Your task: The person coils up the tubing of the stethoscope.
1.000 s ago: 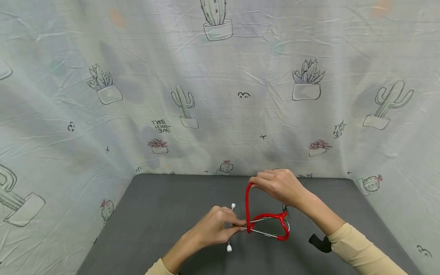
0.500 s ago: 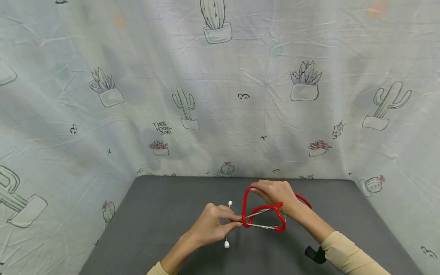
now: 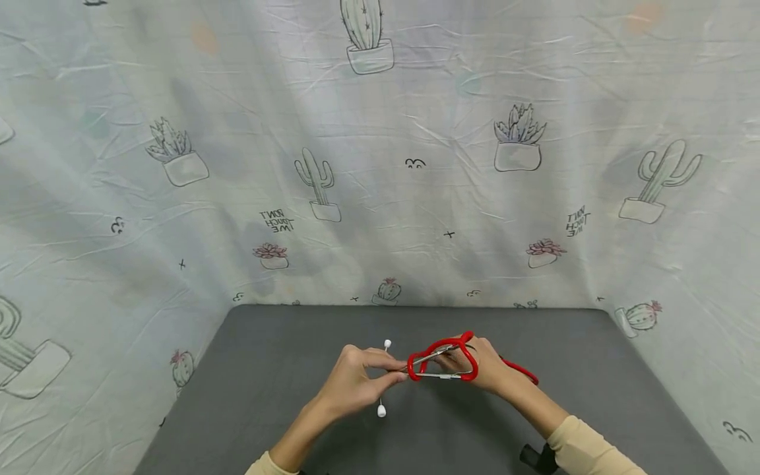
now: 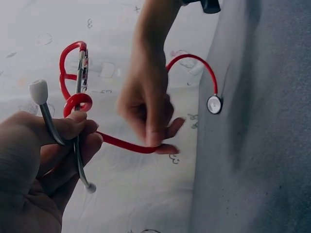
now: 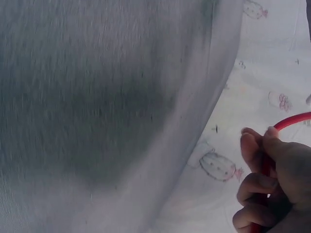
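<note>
A stethoscope with red tubing [image 4: 129, 146] is held up above the table between both hands. My left hand [image 3: 353, 382] pinches its metal ear tubes [image 4: 78, 155] between thumb and fingers, and the white ear tips [image 3: 382, 411] stick out on either side. Just past those fingertips, the tubing makes a coil [image 4: 77, 103] round the metal tubes. Behind the red fork of the stethoscope, my right hand [image 3: 487, 369] grips the tubing, its fingers partly hidden in the head view. From that hand the tubing arcs away to the round chest piece [image 4: 214, 104], seen in the left wrist view.
The grey table [image 3: 285, 343] lies below both hands. A white curtain [image 3: 380, 198] printed with cactus drawings rises behind it and along the sides. On the right wrist sits a black device [image 3: 539, 458].
My right hand has come down and toward the left hand, and the tall upright arch of tubing has drawn in to a small coil. The left hand keeps its pinch, shifting slightly left and up.
</note>
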Demonstrator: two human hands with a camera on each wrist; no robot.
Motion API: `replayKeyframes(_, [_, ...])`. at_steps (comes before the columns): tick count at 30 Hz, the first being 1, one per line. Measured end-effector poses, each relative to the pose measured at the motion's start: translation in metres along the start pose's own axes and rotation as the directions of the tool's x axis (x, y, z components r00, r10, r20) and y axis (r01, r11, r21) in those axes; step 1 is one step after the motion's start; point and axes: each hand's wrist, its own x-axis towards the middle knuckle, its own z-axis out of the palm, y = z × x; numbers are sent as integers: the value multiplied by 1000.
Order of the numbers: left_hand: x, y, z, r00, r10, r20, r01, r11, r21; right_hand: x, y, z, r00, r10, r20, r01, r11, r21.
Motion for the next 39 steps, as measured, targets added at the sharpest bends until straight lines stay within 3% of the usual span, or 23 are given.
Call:
replayKeyframes(3, [1,-1,-2,999,-21,-30,21,1000,-8,-2,-4,6,998,12,60,-14,999,40])
replayKeyframes(5, [1,-1,-4,998,-40,-53,40,999,-4,-3,-9,9,993,59,98,-66,996,67])
replayKeyframes(9, [2,0,-7,993,-72,-98,74,997,17,-5,-16,9,990,80,119,-83,996,16])
replayKeyframes(16, [6,0,-13,981,-126,-149,136,989,58,-7,-25,6,957,163,242,-182,981,59])
replayKeyframes(22, [7,-3,-16,968,-172,-182,188,979,79,-11,-34,6,962,167,216,-182,982,54])
replayKeyframes(27, [9,-6,-19,935,-259,-244,283,956,71,-12,-49,5,977,120,178,-123,992,3])
replayKeyframes(31, [8,-10,-21,919,-288,-271,318,945,76,-11,-58,5,986,91,142,-85,995,-47])
replayKeyframes(39, [7,-17,-24,898,-332,-289,375,921,106,-10,-73,0,999,-52,6,52,990,-129])
